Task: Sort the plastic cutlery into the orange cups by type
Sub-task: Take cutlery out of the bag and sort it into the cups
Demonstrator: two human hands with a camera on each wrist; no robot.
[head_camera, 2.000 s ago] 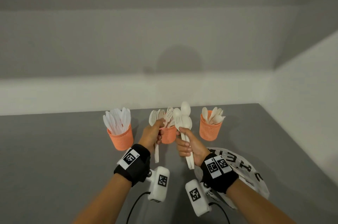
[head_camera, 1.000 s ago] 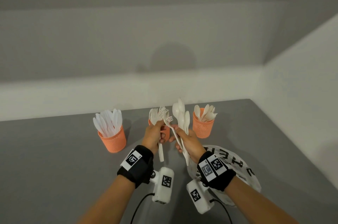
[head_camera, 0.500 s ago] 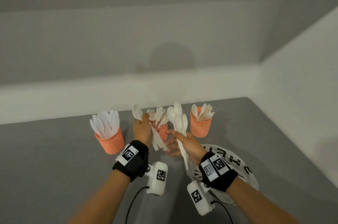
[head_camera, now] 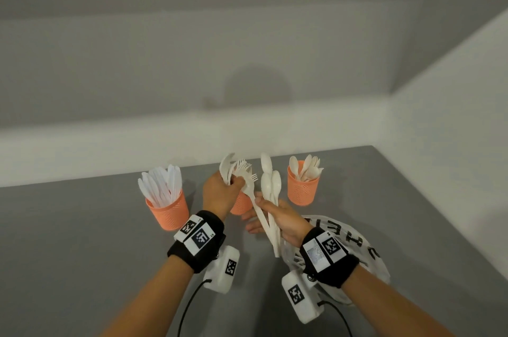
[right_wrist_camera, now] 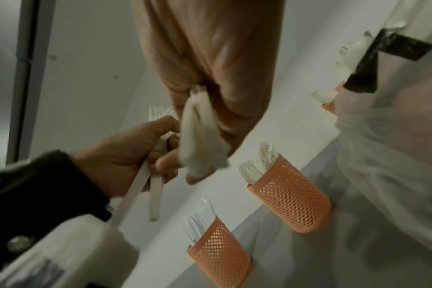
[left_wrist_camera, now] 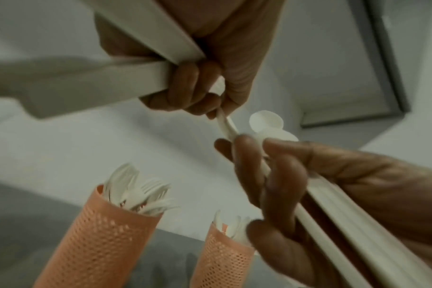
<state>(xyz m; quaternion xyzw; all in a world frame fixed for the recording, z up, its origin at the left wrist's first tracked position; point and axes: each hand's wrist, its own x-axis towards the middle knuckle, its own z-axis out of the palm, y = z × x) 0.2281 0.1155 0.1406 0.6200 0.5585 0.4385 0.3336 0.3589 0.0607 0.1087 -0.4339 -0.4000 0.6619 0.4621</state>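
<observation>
Orange cups [head_camera: 168, 213] — three (mesh); hands [head_camera: 220, 193] — two.

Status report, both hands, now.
Left hand grips forks. Right hand grips spoons. Fork cup partly hidden behind left hand.

Soft, even light in our head view, and a round shadow sits on the back wall [head_camera: 258, 89]. Straight wall lines bow toward the frame edges. Both wrist views run dimmer and grainy; we get motion blur on the cutlery handles [left_wrist_camera: 141, 78] up close, and the plastic bag [right_wrist_camera: 392, 155] is a hazy, out-of-focus smear.
</observation>
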